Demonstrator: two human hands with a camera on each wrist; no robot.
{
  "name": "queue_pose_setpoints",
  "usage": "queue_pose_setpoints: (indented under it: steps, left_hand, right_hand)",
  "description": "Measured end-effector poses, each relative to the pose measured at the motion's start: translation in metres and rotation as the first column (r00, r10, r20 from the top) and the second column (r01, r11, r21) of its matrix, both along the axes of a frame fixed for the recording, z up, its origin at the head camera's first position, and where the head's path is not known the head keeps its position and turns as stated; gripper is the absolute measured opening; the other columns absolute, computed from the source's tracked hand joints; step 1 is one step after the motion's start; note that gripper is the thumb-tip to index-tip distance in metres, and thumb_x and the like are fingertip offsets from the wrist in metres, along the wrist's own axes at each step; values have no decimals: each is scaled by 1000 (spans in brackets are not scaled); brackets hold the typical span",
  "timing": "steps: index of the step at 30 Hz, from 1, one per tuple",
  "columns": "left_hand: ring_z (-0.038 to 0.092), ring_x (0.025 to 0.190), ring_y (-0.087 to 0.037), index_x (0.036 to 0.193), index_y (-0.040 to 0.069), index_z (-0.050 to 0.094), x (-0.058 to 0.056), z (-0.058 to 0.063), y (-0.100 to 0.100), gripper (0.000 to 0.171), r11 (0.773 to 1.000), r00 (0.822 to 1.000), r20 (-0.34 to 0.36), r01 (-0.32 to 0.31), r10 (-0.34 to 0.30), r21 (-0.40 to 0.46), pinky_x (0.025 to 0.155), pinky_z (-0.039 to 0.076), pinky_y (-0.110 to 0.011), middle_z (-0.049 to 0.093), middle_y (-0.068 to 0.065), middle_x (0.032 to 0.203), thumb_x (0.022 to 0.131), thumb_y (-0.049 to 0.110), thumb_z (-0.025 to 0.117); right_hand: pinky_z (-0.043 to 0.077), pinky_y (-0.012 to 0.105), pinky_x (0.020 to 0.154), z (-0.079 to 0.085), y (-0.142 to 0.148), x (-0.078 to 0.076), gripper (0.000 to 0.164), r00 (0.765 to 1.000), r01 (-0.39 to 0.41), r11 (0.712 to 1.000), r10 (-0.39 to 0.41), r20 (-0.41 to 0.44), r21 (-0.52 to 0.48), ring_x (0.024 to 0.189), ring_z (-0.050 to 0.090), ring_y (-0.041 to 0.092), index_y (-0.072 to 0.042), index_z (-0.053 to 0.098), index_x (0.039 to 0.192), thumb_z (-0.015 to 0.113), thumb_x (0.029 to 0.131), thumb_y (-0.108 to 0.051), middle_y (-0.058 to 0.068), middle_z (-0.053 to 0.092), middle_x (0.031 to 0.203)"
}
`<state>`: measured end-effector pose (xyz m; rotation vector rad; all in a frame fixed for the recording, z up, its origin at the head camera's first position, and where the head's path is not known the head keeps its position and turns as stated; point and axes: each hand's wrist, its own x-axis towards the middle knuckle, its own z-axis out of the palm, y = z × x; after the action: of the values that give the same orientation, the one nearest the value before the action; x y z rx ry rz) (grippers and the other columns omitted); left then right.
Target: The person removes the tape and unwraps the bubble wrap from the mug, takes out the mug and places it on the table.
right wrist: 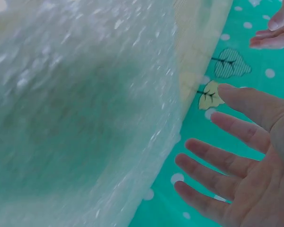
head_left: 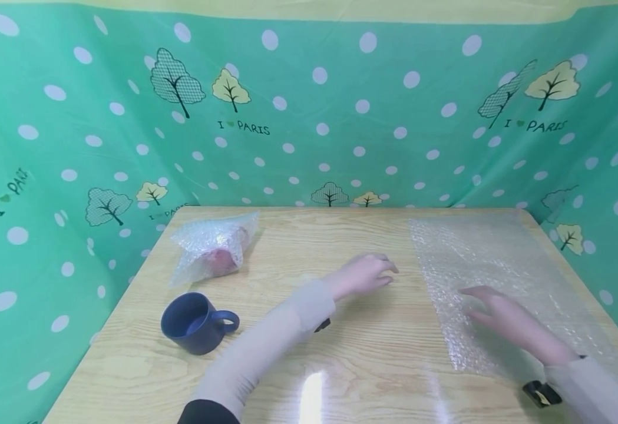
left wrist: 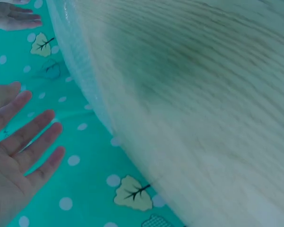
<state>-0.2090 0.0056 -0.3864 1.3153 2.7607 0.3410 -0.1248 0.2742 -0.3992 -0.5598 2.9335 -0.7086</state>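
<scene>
A flat sheet of clear bubble wrap covers the right part of the wooden table. My right hand hovers over this sheet, fingers spread and holding nothing. Left of the sheet, above bare wood, my left hand reaches out with nothing in its fingers. In the left wrist view the left fingers are spread apart. A dark blue mug stands upright at the table's left, its handle to the right. Behind it lies a bubble-wrapped bundle with something reddish inside.
A green dotted cloth with printed trees hangs behind the table and along both sides. The left forearm in its pale sleeve crosses the table to the right of the mug. A bright light reflection shows near the front.
</scene>
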Motion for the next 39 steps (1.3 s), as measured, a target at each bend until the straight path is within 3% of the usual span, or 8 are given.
queue_pose_setpoints:
  steps: [9, 15, 22, 30, 39]
  left_hand:
    - [56, 102, -12, 108, 12, 62, 7, 14, -26, 23, 1000, 998, -66, 14, -13, 26, 92, 42, -22, 61, 0, 109, 88, 21, 55]
    - [55, 103, -14, 109, 11, 62, 10, 23, -44, 24, 1000, 997, -73, -5, 6, 20, 93, 41, -25, 60, -2, 110, 88, 21, 55]
    - [57, 100, -17, 106, 9, 62, 13, 33, -69, 23, 999, 992, -129, 2, 2, 34, 91, 43, -29, 62, -4, 107, 86, 19, 57]
    - [58, 95, -21, 103, 5, 63, 16, 45, -101, 22, 997, 986, -166, -13, 27, 80, 88, 45, -33, 63, -8, 100, 83, 14, 61]
    - [57, 98, -26, 110, 1, 57, 11, 56, -142, 30, 990, 984, -121, -128, 134, 55, 89, 45, -35, 60, -13, 106, 83, 14, 60]
  right_hand:
    - [35, 58, 89, 2, -19, -2, 42, 1000, -16, 1000, 16, -11, -5, 106, 45, 44, 6, 50, 116, 59, 84, -19, 27, 50, 116]
    - [39, 56, 87, 2, -28, -2, 37, 998, -46, 999, 45, -53, -16, 103, 49, 43, 6, 52, 113, 60, 82, -11, 26, 53, 112]
    - [42, 54, 85, 0, -36, -1, 33, 991, -75, 997, 73, -112, -15, 100, 52, 40, 2, 56, 110, 61, 80, -9, 22, 56, 109]
    - [42, 54, 85, 0, -40, 1, 31, 991, -97, 994, 91, -101, -48, 101, 51, 39, 1, 56, 110, 61, 80, -8, 20, 57, 109]
    - [44, 50, 84, 0, -51, 3, 28, 988, -122, 991, 116, -97, -62, 98, 54, 36, 0, 59, 106, 62, 79, -7, 19, 60, 105]
